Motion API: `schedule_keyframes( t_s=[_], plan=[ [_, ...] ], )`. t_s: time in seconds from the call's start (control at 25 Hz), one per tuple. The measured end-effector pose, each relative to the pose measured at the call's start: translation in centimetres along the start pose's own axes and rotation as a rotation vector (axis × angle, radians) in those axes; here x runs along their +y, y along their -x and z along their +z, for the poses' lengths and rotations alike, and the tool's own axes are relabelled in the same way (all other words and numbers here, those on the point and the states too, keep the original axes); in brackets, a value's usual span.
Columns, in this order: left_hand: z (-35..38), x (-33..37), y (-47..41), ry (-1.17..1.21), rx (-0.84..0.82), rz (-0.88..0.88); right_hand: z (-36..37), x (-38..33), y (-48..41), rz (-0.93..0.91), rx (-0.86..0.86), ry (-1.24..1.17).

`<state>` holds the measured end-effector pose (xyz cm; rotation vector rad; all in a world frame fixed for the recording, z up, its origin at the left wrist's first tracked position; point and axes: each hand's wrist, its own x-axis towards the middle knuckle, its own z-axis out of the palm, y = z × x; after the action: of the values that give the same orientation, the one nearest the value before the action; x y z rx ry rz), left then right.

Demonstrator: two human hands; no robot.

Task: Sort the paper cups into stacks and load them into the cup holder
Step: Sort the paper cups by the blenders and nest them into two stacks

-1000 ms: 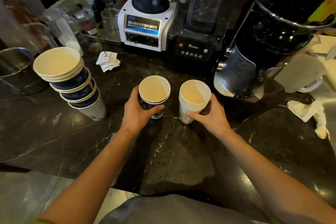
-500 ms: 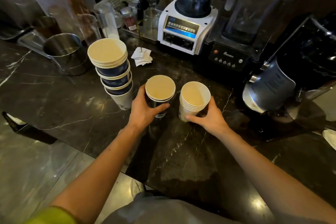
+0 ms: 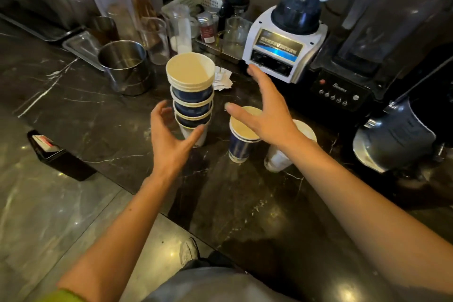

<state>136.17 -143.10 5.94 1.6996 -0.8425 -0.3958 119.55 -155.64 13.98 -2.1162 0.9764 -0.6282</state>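
Three stacks: a tall stack point(image 3: 191, 95) of mixed cups, a blue stack point(image 3: 241, 140) and a white stack point(image 3: 278, 158) all stand on the dark surface point(image 3: 98, 117).
Left hand point(image 3: 169, 137): grip wide and curved beside the tall stack's base, closed on nothing.
Right hand point(image 3: 267, 115): grip spread above the blue stack, empty.
Done: the two short stacks look sorted.
To do: the tall stack seems unsorted. I cannot make out a cup holder, so loading is likely not yet begun.

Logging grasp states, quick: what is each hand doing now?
Left hand: open, beside the tall cup stack, holding nothing.
Right hand: open, holding nothing.
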Motion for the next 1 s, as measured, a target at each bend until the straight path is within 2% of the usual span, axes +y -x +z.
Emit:
schedule_keyframes(
  t_s=[0.12, 0.32, 0.48, 0.64, 0.84, 1.0],
  plan=[
    [-1.1, -0.1, -3.2, 0.009, -0.102, 0.072, 2.6, -2.7, -3.8, -0.053, -0.095, -0.017],
    [-1.3, 1.4, -6.8, 0.113, -0.145, 0.211, 4.4, -5.0, -6.6, -0.102, -0.094, 0.03],
    [-1.2, 1.7, -7.1, 0.165, -0.184, 0.162, 4.4, -5.1, -7.0, -0.114, -0.046, 0.03],
    [-1.2, 1.3, -7.2, 0.164, -0.195, 0.142, 2.5, -6.6, -7.3, -0.169, 0.142, -0.082],
    [-0.9, 1.2, -7.2, 0.156, -0.172, 0.136, -3.2, -8.1, -6.0, -0.207, 0.403, -0.282],
    [-0.7, 0.9, -7.2, 0.141, -0.127, 0.135, -6.7, -5.9, -2.1, -0.136, 0.496, -0.24]
  ],
)
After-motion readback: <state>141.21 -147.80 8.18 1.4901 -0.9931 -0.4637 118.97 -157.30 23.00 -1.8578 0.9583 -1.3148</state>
